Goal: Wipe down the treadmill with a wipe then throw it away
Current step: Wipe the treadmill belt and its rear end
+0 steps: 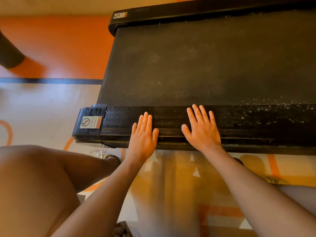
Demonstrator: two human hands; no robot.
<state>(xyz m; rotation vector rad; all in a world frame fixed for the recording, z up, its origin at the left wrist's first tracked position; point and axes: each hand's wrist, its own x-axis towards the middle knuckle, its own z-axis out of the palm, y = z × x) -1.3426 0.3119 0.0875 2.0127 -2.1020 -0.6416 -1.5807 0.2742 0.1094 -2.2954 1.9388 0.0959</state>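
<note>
Hands first: both of yours lie palm down on the ribbed side rail (pixel 256 124) of the treadmill (pixel 196 17), the rail nearest to you. Your left hand (pixel 143 134) rests on the rail toward its end cap (pixel 89 120), fingers straight and pressed close together, thumb angled out along the rail's ridges. Your right hand (pixel 201 130) rests just beside it, further along the rail, with its fingers straight and slightly fanned apart, fingertips reaching the rail's far edge where the belt (pixel 205 65) begins. Neither hand holds anything. The two hands are near each other but not touching. On the end cap, at the rail's left end, sits a warning sticker (pixel 90 122). Past your right hand the rail is dotted with pale specks (pixel 273 113), which spread onto the belt's edge beside it. Beyond the belt, the far rail (pixel 213 9) runs parallel to the one under your hands. Below the rail, on your side, your bent leg (pixel 34 177) shows over an orange and pale patterned floor mat (pixel 171 177).
</note>
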